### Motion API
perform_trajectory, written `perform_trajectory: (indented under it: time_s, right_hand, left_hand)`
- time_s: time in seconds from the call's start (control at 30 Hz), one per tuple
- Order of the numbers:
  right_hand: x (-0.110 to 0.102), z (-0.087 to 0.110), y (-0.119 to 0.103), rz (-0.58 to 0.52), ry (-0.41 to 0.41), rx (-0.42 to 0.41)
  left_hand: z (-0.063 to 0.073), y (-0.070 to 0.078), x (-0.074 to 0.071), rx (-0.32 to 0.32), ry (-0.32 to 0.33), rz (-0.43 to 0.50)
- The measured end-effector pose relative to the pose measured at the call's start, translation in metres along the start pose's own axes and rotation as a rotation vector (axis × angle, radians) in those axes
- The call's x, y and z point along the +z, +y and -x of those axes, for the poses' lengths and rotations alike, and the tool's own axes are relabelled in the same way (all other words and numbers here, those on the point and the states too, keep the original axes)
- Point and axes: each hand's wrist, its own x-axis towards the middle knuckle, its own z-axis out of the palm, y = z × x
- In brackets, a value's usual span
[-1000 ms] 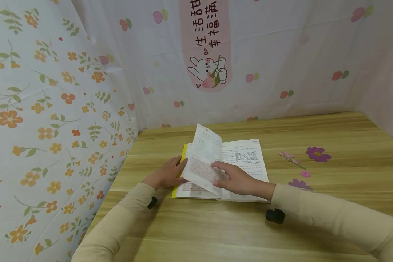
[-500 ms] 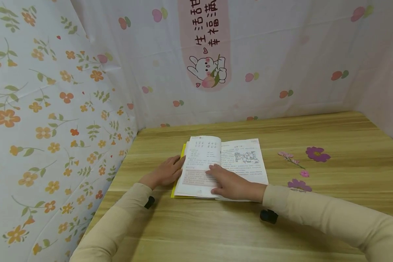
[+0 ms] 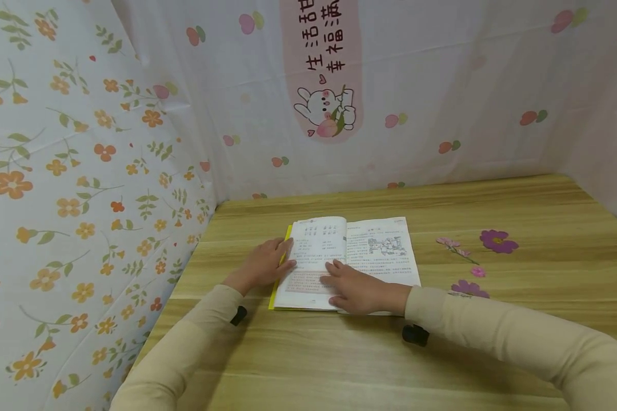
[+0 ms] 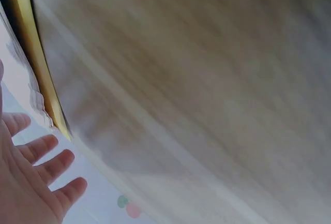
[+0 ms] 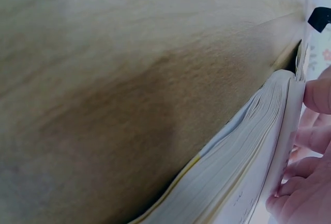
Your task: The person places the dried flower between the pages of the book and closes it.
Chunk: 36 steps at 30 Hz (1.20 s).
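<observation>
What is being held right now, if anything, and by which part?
Nothing is plainly gripped. The right hand rests on the open book near the fold; the left hand is at the book's left edge, fingers extended.

The book (image 3: 352,251) is lying open, face-up on the table (image 3: 339,365), yellow cover (image 3: 274,299) peeking past its left edge, print running down both white pages (image 3: 311,260), a tinted box (image 3: 303,281) low left, a drawing (image 3: 387,246) upper right.

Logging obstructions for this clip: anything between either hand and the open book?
Nothing visible. The left hand is at the left edge of the book, the right hand over its pages; the flowers lie to its right.
</observation>
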Motion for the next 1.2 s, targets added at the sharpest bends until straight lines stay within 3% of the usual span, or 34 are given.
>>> perform_trajectory:
  time_s: [0.27, 0.67, 0.87, 1.03, 1.2]
  right_hand:
    - [-0.003, 0.0, -0.003, 0.027, -0.024, -0.002]
    - [-0.001, -0.001, -0.001, 0.017, -0.048, 0.031]
    - [-0.005, 0.001, -0.001, -0.009, -0.042, 0.017]
    - [-0.013, 0.007, 0.0, -0.023, 0.002, -0.005]
    - [-0.032, 0.025, 0.005, -0.05, 0.136, 0.002]
  left_hand:
    - [-0.004, 0.01, 0.004, -0.026, -0.045, -0.168]
    - [-0.006, 0.008, 0.006, -0.028, -0.163, -0.134]
    - [-0.006, 0.006, 0.008, -0.034, -0.173, -0.095]
    - [-0.006, 0.005, 0.009, -0.031, -0.173, -0.096]
    - [-0.006, 0.005, 0.008, -0.025, -0.173, -0.096]
